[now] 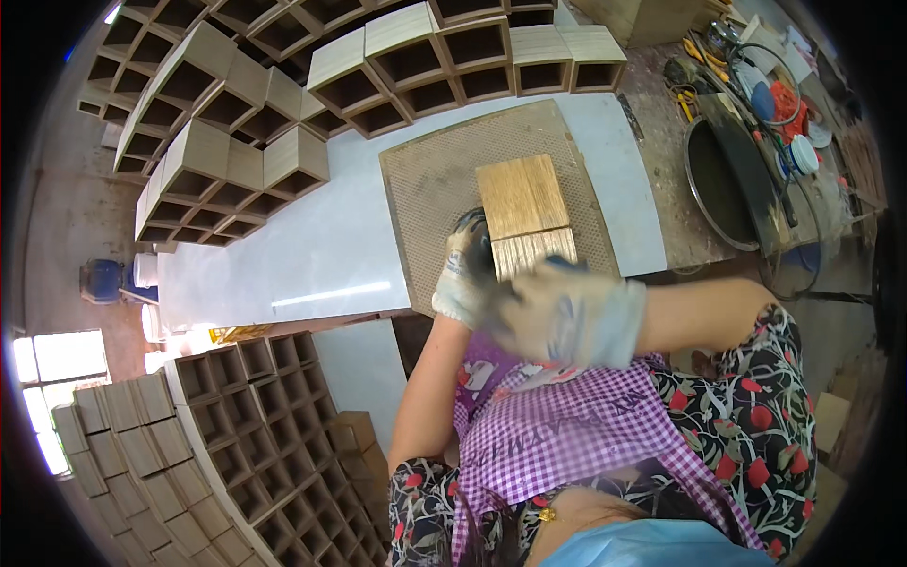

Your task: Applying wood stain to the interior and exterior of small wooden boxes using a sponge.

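Observation:
A light-brown wooden box with a visible grain stands on a tan textured mat. Its near face is lighter and streaked. My left hand, in a whitish glove with dark finger parts, grips the box's left side. My right hand, gloved the same way, is smeared by motion just in front of the box's near edge. A dark blur lies between the two hands, and I cannot make out whether it is glove or something held.
Wooden boxes with open square fronts stand stacked along the far side of the pale table. More boxes are piled at the lower left. To the right, a round dark basin, tools and hoses crowd a worn bench.

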`<state>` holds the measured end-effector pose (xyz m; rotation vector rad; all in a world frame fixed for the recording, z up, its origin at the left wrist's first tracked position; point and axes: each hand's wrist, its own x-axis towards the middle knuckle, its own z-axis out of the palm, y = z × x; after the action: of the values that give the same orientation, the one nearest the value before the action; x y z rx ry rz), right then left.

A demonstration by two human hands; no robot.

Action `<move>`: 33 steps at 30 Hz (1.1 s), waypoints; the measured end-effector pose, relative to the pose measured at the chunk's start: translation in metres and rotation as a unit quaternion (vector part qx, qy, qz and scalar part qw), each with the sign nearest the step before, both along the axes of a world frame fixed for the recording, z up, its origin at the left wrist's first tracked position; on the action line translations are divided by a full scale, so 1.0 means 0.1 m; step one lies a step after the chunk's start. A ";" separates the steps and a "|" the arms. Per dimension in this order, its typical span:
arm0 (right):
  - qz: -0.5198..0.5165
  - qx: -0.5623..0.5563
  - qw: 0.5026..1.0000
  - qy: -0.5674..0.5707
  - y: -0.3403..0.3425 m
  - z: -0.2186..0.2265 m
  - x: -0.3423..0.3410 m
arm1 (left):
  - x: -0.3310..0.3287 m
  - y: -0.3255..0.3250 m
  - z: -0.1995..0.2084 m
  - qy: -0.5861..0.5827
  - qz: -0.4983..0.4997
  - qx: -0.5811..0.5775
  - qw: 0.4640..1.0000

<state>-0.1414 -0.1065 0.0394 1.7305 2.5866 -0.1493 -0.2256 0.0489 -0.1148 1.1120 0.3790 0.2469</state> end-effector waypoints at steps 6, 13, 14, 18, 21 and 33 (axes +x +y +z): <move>-0.137 0.072 0.987 -0.053 -0.03 0.11 0.28 | 0.01 -0.05 0.13 -0.032 -0.005 0.023 0.999; -0.133 0.058 0.989 0.004 -0.27 0.02 0.20 | 0.02 -0.12 0.13 -0.026 0.025 -0.106 0.994; -0.108 0.056 0.992 0.028 -0.39 0.00 0.09 | 0.01 -0.11 0.15 -0.031 0.062 -0.227 0.971; -0.046 -0.017 0.993 0.109 -0.68 -0.10 -0.15 | 0.09 -0.07 0.10 -0.054 0.022 0.329 0.942; -0.131 0.121 0.981 0.070 -0.65 0.15 0.08 | 0.00 -0.12 0.22 -0.048 -0.001 0.026 0.999; 0.054 0.069 0.993 0.080 -0.31 0.27 -0.12 | 0.10 0.01 0.26 -0.015 -0.019 0.406 0.913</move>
<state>-0.1535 -0.1372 0.0667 1.6796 2.8617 -0.1123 -0.2154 0.0497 -0.0890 1.9319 0.2211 0.4048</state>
